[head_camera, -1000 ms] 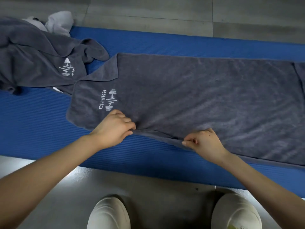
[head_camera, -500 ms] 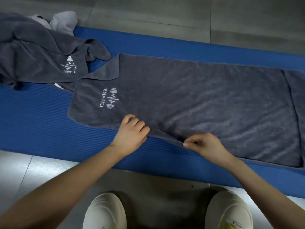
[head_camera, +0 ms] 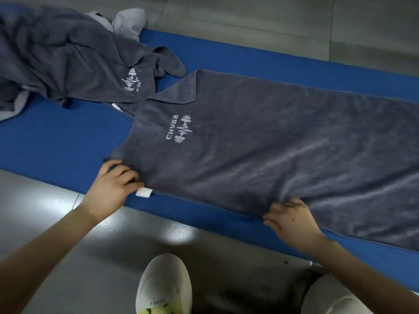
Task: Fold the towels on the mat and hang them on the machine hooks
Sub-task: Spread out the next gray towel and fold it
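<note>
Only the head cam here, so one view. A second ago my hands were nearly side by side, both nipping the near hem around the middle. Now they've slid apart along that hem. My left hand (head_camera: 114, 184) is at the near left corner with its fingers curled onto the cloth, gripping it. My right hand (head_camera: 292, 219) is well off to the right, pinching the edge, and you can see the fabric pucker up right at my fingers.

The towel (head_camera: 260, 143) itself hasn't gone anywhere. It's spread long and flat on the blue mat (head_camera: 56, 143), logo (head_camera: 179, 129) up, running out of frame to the right. Its far left corner is flipped over on itself, same as before. New since the slide: a little white label (head_camera: 144, 191) is poking out at the hem just beside my left hand.

My read is that the wider grip sets me up to lift the near edge and fold it lengthwise toward the far edge. That flipped corner probably wants flattening first, or the fold will come out lumpy.

The heap of towels (head_camera: 68, 57) is bunched at the left end of the mat, not folded yet. The machine hooks aren't in view at all. My shoe (head_camera: 164, 286) is on the floor (head_camera: 249, 19) below.
</note>
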Demonstrator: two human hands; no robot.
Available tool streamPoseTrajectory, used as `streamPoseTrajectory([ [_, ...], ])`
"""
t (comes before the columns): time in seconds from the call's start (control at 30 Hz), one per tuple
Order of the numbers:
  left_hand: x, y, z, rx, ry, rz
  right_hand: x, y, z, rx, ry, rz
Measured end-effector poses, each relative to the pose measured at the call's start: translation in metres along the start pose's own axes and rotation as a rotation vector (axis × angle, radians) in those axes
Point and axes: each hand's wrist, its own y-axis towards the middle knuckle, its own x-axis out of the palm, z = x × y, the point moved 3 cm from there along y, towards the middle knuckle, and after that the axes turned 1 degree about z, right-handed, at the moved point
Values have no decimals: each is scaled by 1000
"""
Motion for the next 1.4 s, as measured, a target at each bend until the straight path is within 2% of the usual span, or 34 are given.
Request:
streamPoseTrajectory([
  [0.07, 0, -9, -14, -37, -57, -43, -2, 12, -6, -15, 26, -50],
  [0.13, 0, -11, -28, -181, -98, -58, -6, 36, -7, -5, 68, -67],
  [0.27, 11, 0, -48, -640, -150, -115, -19, 112, -12, 40, 193, 55],
  [0.33, 21, 5, -56, -868, -265, -180, -23, 158, -14, 56, 209, 123],
  [0.4, 31, 10, -59, -1044, -414, -216, -20, 205, -15, 74, 150, 129],
  [0.5, 41, 13, -57, -1163, -468, -239, -14, 274, -14, 109, 4, 163],
  [0.73, 51, 11, -62, -1253, -536, -280, 8, 359, -9, 125, -359, -30],
  [0.83, 48, 14, -64, -1265, -567, -274, 6, 364, -7, 94, -414, 36],
  [0.97, 34, 23, -64, -1259, -634, -237, -16, 344, 12, 212, -252, 159],
  [1.07, 23, 32, -59, -1187, -643, -240, -48, 308, 39, 282, -175, 296],
  [1.17, 3, 50, -45, -1127, -707, -235, -74, 259, 73, 376, -88, 280],
  [1.27, -31, 90, -16, -959, -834, -260, -98, 200, 106, 544, 115, 262],
  [1.4, -81, 162, 50, -697, -973, -418, -129, 121, 154, 817, 354, 298],
])
